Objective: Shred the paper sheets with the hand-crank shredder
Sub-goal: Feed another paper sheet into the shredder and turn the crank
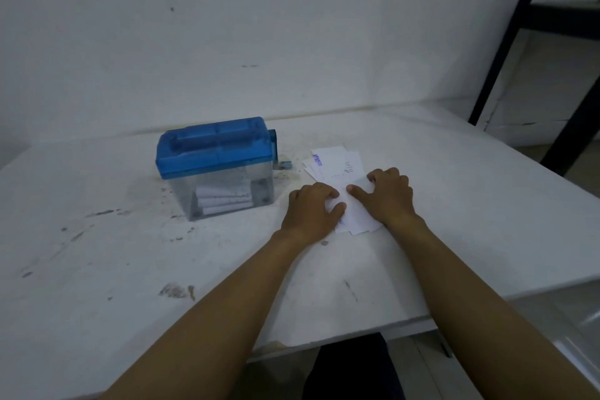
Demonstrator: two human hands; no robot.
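Papers (337, 166): small loose stack, fanned, flat on the table (97, 253), just right of the shredder (214, 166) and apart from it. Some print and a blue stamp on the far sheets.

Both my hands are on the near end of the stack. Left grip (311, 211): fingers curled, and a bit of white sheet shows between thumb and forefinger, so it looks clamped on the top sheet's edge. Right grip (386, 198): bent fingers on the stack, thumb pointing left across the paper. It holds the stack down, but I cannot tell whether it pinches anything or only presses.

Step, my call: picking or peeling one sheet off the stack, before feeding. Nothing is in the shredder's top.

Shredder: blue lid (211, 143), clear bin (227, 195) below with white strips (224, 198) already in it, so some shredding is done. The crank (274, 143) sticks out of the right end, on the side nearest the papers, and nobody is touching it.

Next move calls for:
- lifting one sheet clear without dragging the rest
- bringing it left and over the lid, short edge down into the feed slot, kept square
- one hand to the crank while the other steadies sheet or box, since the box is light and would likely slide or tip

Table is white and scuffed with dark smudges. A white wall (292, 42) stands behind, and a black frame (519, 26) is at far right.
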